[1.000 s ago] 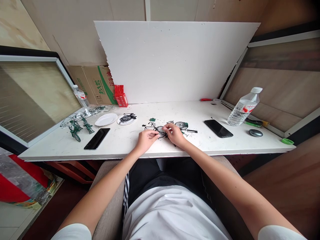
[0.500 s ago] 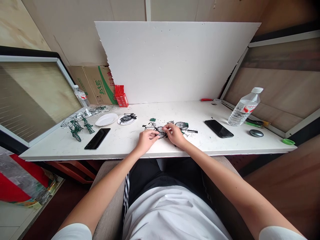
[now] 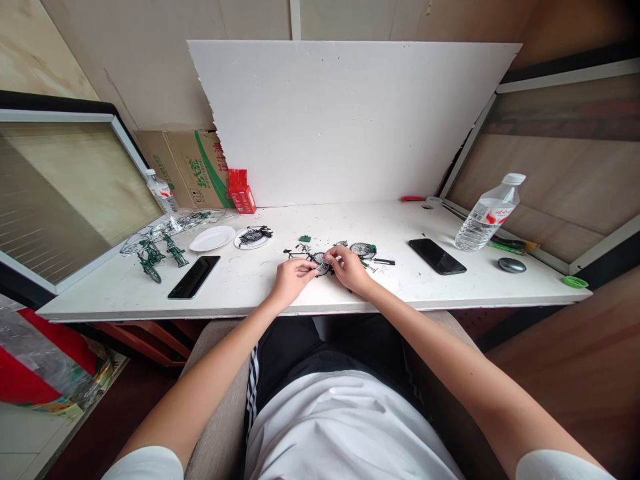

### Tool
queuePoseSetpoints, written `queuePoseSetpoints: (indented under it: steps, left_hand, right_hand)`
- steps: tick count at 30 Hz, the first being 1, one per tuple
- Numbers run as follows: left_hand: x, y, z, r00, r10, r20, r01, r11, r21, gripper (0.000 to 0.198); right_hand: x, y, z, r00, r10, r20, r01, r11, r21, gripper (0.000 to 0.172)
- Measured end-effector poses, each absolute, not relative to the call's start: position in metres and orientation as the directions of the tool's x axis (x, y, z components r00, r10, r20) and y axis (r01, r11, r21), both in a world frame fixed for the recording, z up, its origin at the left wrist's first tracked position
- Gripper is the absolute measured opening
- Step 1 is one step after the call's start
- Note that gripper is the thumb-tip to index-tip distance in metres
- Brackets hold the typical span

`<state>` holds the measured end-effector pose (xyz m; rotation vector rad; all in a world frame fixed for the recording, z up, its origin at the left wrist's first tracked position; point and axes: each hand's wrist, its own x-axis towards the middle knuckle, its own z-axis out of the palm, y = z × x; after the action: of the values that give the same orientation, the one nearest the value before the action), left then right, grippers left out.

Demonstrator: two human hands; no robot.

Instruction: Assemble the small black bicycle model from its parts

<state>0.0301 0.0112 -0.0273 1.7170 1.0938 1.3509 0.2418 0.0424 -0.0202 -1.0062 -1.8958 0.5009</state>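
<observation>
Between my hands is a small spoked toy wheel [image 3: 321,265], dark and thin-rimmed, just above the white table [image 3: 240,293]. My left hand [image 3: 293,280] pinches its left edge with closed fingertips. From the upper right, my right hand [image 3: 349,268] has thumb and forefinger closed on the same wheel. Whether the wheel is joined to other parts is hidden by my fingers. Behind my left fingers lies a thin black bicycle part [image 3: 296,253]. Right of my right hand rest another spoked wheel with a green piece [image 3: 363,250] and a short black strip [image 3: 385,262].
Green model bicycle parts [image 3: 150,257] lie at the left, beside a phone [image 3: 195,277]. Further back are a white plate [image 3: 212,239] and a second plate holding black parts [image 3: 253,235]. At the right are another phone [image 3: 437,257], a water bottle [image 3: 490,213] and a mouse [image 3: 511,265].
Both hands keep their hold on the wheel, with only tiny finger movement. The whole view has shifted very slightly.
</observation>
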Motion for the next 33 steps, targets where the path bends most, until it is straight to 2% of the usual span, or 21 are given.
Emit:
queuePoseSetpoints:
  steps: [8,18,33]
  left_hand:
    - [0.0283,0.0145,-0.0286,0.086,0.941,0.326,0.119,-0.335,0.935,0.026]
    - [0.0285,0.015,-0.0277,0.071,0.949,0.308,0.072,-0.313,0.947,0.03]
    - [0.0271,0.0156,-0.0262,0.081,0.954,0.289,0.054,-0.294,0.954,0.032]
  right_hand:
    - [0.2424,0.0425,-0.0203,-0.27,0.802,0.533,0.438,0.595,-0.674,0.033]
    - [0.2425,0.0411,-0.018,-0.28,0.794,0.54,0.446,0.606,-0.659,0.035]
    - [0.2419,0.0403,-0.0179,-0.279,0.79,0.546,0.453,0.61,-0.65,0.03]
